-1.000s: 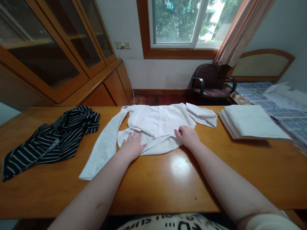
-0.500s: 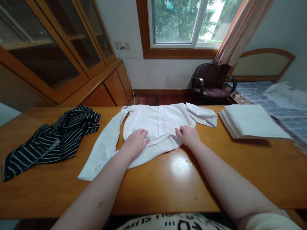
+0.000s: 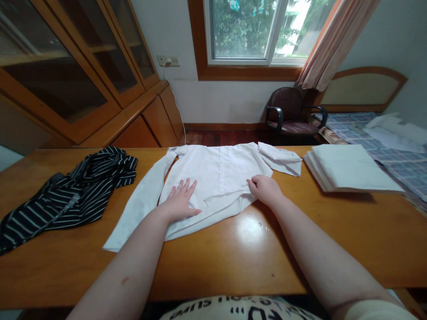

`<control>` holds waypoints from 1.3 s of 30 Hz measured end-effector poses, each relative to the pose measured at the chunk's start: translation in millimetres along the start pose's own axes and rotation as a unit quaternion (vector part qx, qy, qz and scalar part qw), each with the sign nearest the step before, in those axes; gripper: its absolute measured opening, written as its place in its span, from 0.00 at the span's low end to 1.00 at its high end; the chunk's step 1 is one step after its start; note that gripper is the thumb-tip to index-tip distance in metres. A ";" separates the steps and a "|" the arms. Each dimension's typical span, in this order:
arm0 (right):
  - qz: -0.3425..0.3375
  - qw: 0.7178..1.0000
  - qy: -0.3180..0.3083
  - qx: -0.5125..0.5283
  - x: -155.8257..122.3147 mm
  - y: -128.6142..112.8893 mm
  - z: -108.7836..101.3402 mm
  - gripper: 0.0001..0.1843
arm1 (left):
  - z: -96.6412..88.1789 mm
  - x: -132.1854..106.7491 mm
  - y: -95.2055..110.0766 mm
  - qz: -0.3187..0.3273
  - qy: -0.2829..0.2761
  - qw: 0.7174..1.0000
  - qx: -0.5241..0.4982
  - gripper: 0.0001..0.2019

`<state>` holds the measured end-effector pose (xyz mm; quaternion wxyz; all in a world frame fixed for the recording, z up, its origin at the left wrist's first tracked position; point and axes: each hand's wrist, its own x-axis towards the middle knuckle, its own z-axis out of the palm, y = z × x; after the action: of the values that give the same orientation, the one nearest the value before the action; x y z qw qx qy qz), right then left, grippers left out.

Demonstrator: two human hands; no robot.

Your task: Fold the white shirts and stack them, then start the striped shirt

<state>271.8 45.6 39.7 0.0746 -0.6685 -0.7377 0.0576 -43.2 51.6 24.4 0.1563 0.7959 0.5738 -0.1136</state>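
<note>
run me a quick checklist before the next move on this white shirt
1. Left hand flat on white shirt: ok
2. Right hand grip shut on the shirt's lower edge: ok
3. Shirt front smooth: not ok, creases between the hands
4. Far sleeve laid flat: not ok, bunched
5. Striped garment apart from the shirt: ok
6. Buttons all fastened: cannot tell

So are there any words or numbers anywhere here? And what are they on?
Top, at the bottom edge: black printed letters, upside down and cut off, too garbled to read.
Shirt, striped cloth, white stack, wall socket: no writing to be seen.
</note>
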 end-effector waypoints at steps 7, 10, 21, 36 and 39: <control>-0.039 0.969 -0.223 0.098 -5.2 13.3 -7.1 0.08 | -7.9 -4.6 -1.6 0.008 -0.018 1.000 -0.011 0.51; -0.003 0.955 -0.284 0.086 -9.4 22.0 -18.2 0.04 | -10.1 -5.3 -0.3 -0.001 -0.024 0.999 -0.023 0.44; 0.044 0.996 -0.074 -0.004 -15.5 18.2 -44.8 0.14 | -10.3 -4.3 0.3 -0.001 -0.032 0.999 -0.019 0.45; 0.023 0.981 -0.188 -0.031 -10.5 27.9 -5.6 0.48 | -12.5 -10.1 9.2 0.014 -0.015 1.000 -0.014 0.43; 0.011 0.980 -0.197 -0.021 -4.9 40.1 -0.2 0.54 | -12.0 -10.5 8.7 0.017 -0.016 1.000 -0.015 0.44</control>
<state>311.5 44.8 32.3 -0.0870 -0.6538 -0.7312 0.1739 -38.2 44.4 40.3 0.1794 0.8013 0.5590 -0.1151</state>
